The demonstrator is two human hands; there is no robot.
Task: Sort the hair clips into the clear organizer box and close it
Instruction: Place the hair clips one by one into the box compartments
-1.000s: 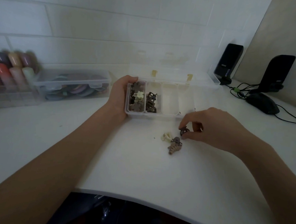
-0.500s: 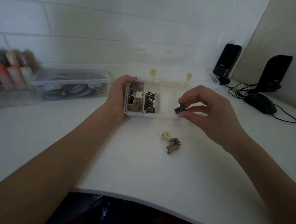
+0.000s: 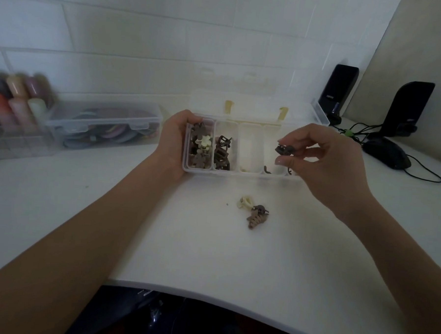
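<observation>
My left hand (image 3: 176,141) is wrapped around the left end of the clear plastic organizer box (image 3: 242,171), fingers curled over its far corner, so the box does not slide on the white counter (image 3: 185,241) while I fill it. My right hand (image 3: 324,162) pinches a small dark brown claw hair clip (image 3: 283,149) between thumb and fingertips, and holds it up over the right part of the box. I think I hold it high like this so I can pick the right slot and let it drop in. The box lid (image 3: 256,105) is flipped open toward the far wall, so every slot is easy to reach. The slot on the far left holds brown and cream flower-shaped clips (image 3: 201,145), and the next one holds dark square clips (image 3: 222,153). A bit of something dark shows low down in a slot near my right hand, but I cannot tell what it is. Three more clips wait on the counter just in front of the box: a cream clip (image 3: 245,202), a small dark clip (image 3: 260,208) and a tan ridged clip (image 3: 256,219), all close together. They need to go in before I can shut the lid.
</observation>
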